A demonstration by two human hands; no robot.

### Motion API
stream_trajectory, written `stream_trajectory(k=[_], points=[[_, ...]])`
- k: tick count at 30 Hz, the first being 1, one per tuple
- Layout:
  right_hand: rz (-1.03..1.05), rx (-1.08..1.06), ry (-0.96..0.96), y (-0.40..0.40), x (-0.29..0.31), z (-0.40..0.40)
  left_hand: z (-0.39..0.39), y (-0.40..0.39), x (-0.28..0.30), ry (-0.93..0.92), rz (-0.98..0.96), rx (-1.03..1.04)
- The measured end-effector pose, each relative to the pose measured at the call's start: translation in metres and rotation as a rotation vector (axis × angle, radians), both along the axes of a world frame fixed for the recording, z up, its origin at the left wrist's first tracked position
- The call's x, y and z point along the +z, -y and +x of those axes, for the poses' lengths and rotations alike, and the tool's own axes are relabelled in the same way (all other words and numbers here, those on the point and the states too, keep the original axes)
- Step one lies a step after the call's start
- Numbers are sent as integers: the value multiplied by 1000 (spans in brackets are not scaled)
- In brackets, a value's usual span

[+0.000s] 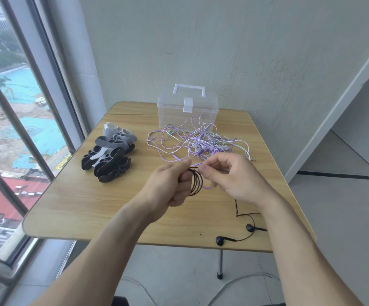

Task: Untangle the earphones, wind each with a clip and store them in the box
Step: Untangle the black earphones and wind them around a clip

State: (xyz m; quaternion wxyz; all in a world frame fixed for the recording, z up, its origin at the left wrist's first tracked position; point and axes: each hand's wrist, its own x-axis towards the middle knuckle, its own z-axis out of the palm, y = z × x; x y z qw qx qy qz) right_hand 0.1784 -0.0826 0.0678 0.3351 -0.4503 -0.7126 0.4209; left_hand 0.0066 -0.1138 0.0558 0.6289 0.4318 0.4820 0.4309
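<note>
Both hands work above the middle of the wooden table: the left hand is curled round a coil of dark earphone cable, several loops hanging beside its fingers, while the right hand pinches the same cable between thumb and forefinger just right of the coil. From under the right wrist the dark cable runs down to the near right of the table, where its two black earbuds lie close to the edge. Just beyond the hands sits a tangle of purple and white earphones, its loops spread wide. Behind the tangle, at the far edge near the wall, stands the clear plastic box with its white handle up and latch closed. To the left lies a heap of black and grey winding clips, well apart from the hands.
</note>
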Motion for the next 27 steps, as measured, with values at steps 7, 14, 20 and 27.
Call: stream_trajectory(k=[7,14,20,27], points=[[-152,41,-164,9,-6,-22,-8,-2,0,112,47,109],[-214,108,-159,6,-8,-23,-5,1,1,78,41,153],[-366,170,-319,9,-5,-27,-9,-1,6,298,-87,7],[-321,83,-324,3,1,-16,-27,-5,10,581,-115,-28]])
